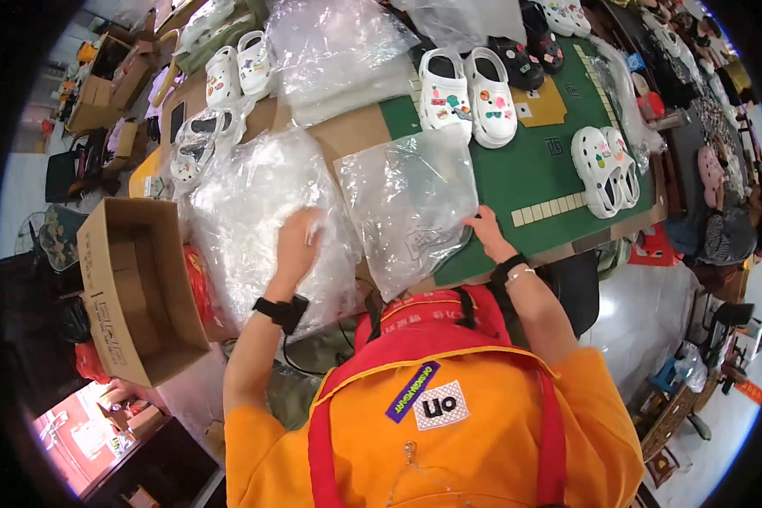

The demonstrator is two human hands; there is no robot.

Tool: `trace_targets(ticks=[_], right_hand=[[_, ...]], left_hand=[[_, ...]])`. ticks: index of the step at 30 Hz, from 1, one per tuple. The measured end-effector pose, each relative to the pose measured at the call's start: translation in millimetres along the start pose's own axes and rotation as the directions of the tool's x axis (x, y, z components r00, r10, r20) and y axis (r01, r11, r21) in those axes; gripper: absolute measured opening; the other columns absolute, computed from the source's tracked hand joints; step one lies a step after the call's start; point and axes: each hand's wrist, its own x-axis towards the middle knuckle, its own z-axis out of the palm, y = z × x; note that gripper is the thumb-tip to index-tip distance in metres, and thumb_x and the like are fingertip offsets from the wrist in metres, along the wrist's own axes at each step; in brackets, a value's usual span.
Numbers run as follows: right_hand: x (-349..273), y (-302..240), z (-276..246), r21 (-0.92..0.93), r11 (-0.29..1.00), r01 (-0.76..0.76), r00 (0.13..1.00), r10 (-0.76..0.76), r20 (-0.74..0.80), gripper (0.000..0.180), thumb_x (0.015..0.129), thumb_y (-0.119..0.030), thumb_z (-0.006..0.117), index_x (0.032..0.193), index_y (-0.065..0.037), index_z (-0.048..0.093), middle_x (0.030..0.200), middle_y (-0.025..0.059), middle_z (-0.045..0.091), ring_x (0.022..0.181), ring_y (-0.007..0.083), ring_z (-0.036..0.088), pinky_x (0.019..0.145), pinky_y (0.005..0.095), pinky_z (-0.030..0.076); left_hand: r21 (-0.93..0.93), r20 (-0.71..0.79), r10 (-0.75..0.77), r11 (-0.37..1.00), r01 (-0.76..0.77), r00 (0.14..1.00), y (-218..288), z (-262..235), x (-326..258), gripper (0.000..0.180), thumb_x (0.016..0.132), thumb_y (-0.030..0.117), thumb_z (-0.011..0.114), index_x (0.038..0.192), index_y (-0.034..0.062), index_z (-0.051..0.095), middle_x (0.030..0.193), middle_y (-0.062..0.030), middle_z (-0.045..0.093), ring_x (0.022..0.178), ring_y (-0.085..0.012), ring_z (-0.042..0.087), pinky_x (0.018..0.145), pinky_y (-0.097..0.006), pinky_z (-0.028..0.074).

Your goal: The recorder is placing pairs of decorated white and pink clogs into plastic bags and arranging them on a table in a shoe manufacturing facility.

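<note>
A clear plastic bag [408,199] lies flat over the table's front edge. At its right edge my right hand [488,233] pinches the film between thumb and fingers. My left hand [298,241] rests over a thick pile of clear plastic bags [254,190], its fingers curled in; whatever they hold is hidden. Beyond the flat bag stands a pair of white clogs with colourful charms [493,97]. Another white pair [599,169] sits to the right on a green mat [516,173].
An open cardboard box [144,292] stands left of the table. White clogs [254,63] and a bagged pair [199,144] lie at the back left. More plastic bags [339,59] are heaped at the back, with black clogs [516,63] to their right.
</note>
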Motion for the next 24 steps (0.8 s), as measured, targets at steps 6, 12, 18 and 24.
trace_targets(ticks=[6,12,18,24], right_hand=[[-18,-63,1,0.027,0.999,0.021,0.957,-0.028,0.287,0.026,0.078,-0.027,0.057,0.083,-0.001,0.059,0.070,0.0015,0.057,0.059,0.0089,0.049,0.053,0.0238,0.037],[-21,-93,-31,0.036,0.991,-0.130,0.944,0.113,0.311,0.029,0.077,-0.027,0.055,0.063,-0.002,0.050,0.049,0.0025,0.045,0.044,0.0117,0.040,0.045,0.0256,0.033],[-37,-101,-74,0.100,0.979,-0.180,0.844,0.101,0.527,0.050,0.078,-0.032,0.057,0.116,-0.015,0.031,0.108,0.0079,0.042,0.097,0.0211,0.044,0.068,0.0429,0.043],[-74,-114,-65,0.093,0.996,0.010,0.733,-0.071,0.676,0.080,0.072,-0.029,0.064,0.132,-0.012,0.014,0.126,0.0125,0.035,0.107,0.0278,0.042,0.079,0.0436,0.042]], left_hand=[[-0.153,0.433,0.273,0.961,-0.229,0.859,98,78,-17,0.070,0.071,0.032,0.063,0.129,0.0116,0.030,0.128,-0.0213,0.034,0.112,-0.0388,0.038,0.090,-0.046,0.035],[0.255,0.313,0.290,0.891,-0.375,0.904,129,114,-14,0.069,0.071,0.017,0.054,0.131,0.0080,0.021,0.125,-0.0261,0.033,0.106,-0.0418,0.041,0.084,-0.052,0.035],[-0.044,0.275,0.236,0.972,-0.233,0.932,121,124,18,0.050,0.068,0.015,0.055,0.115,0.0064,0.040,0.087,-0.0177,0.056,0.076,-0.0342,0.057,0.064,-0.043,0.046],[0.089,0.471,0.146,0.973,-0.212,0.870,97,133,0,0.037,0.067,0.021,0.059,0.100,0.0051,0.050,0.077,-0.0167,0.058,0.072,-0.0338,0.057,0.060,-0.044,0.045]])
